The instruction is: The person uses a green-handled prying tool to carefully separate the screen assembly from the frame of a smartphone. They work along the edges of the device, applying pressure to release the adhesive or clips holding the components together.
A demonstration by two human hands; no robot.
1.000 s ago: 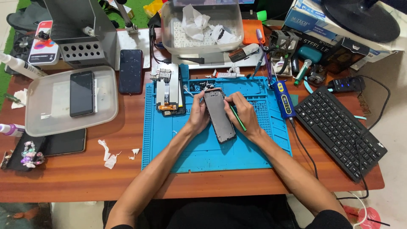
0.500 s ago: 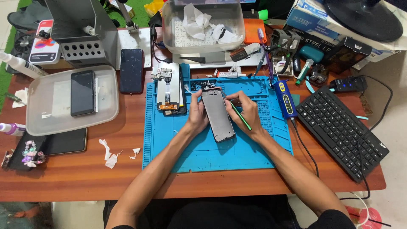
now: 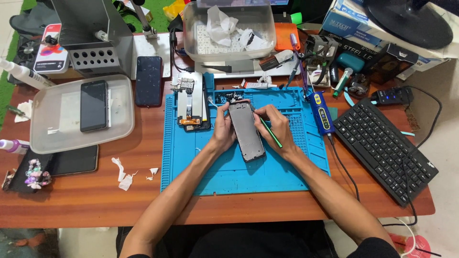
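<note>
Left hand point(image 3: 224, 134) fingers clamp phone frame point(image 3: 246, 130) edge, on blue mat point(image 3: 191, 157) | right hand point(image 3: 278, 130) fingers pinch green tool point(image 3: 270, 133) | frame: light, stiff, likely fragile; hold by side rails | keyboard point(image 3: 385, 148) beyond

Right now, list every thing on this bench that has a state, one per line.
left hand: fingers grip the phone frame's left edge.
right hand: holds the green tool, its tip at the frame's top.
phone frame: propped on the blue mat, tilted.
green tool: held slanted in the fingers.
black phone: flat in the plastic tray, screen dark.
clear tub: open, crumpled paper inside.
keyboard: untouched.
</note>
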